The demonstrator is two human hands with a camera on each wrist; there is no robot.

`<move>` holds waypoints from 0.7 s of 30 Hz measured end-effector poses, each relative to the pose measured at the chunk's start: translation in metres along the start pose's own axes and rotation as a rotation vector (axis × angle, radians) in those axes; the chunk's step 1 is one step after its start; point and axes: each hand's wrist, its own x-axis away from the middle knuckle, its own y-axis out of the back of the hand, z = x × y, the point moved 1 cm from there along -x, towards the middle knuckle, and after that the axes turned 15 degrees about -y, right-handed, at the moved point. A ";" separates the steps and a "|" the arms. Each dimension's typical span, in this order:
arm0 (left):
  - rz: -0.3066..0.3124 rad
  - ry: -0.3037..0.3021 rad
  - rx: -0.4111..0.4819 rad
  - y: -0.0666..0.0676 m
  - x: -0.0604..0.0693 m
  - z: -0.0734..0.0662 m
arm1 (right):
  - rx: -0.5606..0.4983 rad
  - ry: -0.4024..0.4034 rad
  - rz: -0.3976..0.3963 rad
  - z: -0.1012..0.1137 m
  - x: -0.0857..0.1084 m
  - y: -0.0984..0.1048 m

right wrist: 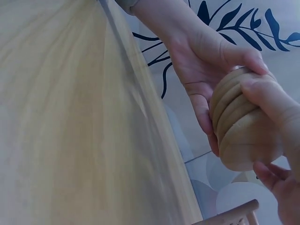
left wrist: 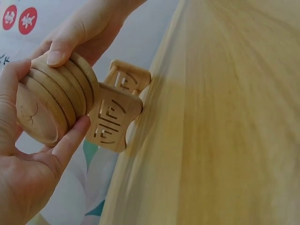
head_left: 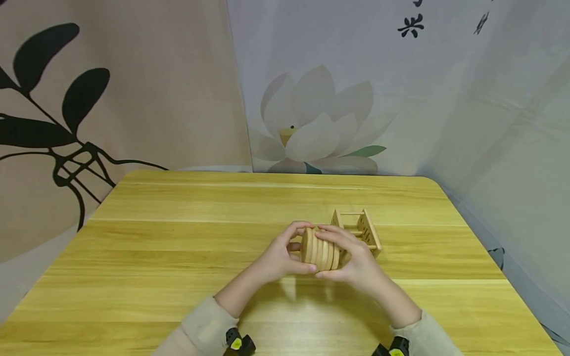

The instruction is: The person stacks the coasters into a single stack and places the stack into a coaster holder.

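Note:
A stack of round wooden coasters is held on its side between both hands, above the table. My left hand grips the left end of the stack, thumb below and fingers over the top. At the other end my right hand curls its fingers and thumb around the discs. The left wrist view shows the outer coaster with a raised rim and a thin line drawing on its face. Just behind the right hand stands a slatted wooden holder with cut-out side panels.
The wooden table spreads out around the hands, its far edge near a printed curtain with a lotus. A dark plant pattern covers the cloth at the left. A dark cable lies beyond the right edge.

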 end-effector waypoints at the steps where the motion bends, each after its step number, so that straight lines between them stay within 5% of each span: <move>1: 0.000 -0.002 -0.002 0.000 0.000 0.000 | -0.003 -0.001 0.002 0.000 0.000 0.001; 11: -0.012 0.008 -0.088 -0.004 -0.008 0.000 | -0.015 0.001 -0.012 0.000 -0.001 0.010; 21: -0.015 -0.051 -0.218 -0.008 -0.017 0.002 | 0.008 0.009 -0.002 -0.003 -0.005 0.020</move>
